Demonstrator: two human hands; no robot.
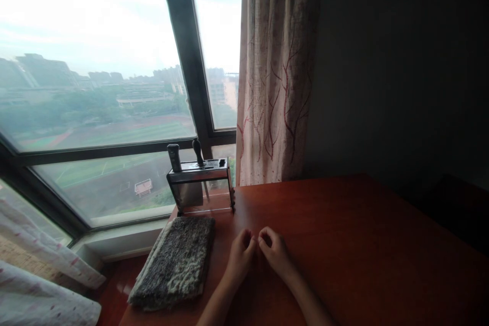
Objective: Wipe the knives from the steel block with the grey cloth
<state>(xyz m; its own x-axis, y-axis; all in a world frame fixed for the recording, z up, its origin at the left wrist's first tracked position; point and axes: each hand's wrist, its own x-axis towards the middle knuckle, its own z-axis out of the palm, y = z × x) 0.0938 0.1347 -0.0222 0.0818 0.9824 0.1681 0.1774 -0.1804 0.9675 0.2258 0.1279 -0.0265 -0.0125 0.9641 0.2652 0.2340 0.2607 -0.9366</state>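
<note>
Two bare hands rest side by side on a reddish-brown polished wooden table (344, 224), fingers curled loosely inward. The left hand (240, 256) and the right hand (275, 253) nearly meet at the knuckles, fingertips tucked under, and neither holds anything that can be seen; whether the two hands actually touch cannot be told from this angle. Just to the left of the left hand lies a folded grey-and-white speckled woolly cloth (176, 262), rectangular, thick and rough in texture, set lengthwise along the table's left edge with its near end close to the front corner. Beyond the cloth, at the table's far left corner, stands a steel knife rack (201, 183) with a flat metal top, two dark handles (175, 157) rising from its slots. Behind the rack a cream curtain with red branch pattern (275, 71) hangs beside a large tilted window with a dark frame (187, 51), which looks over green sports fields and hazy buildings.
</note>
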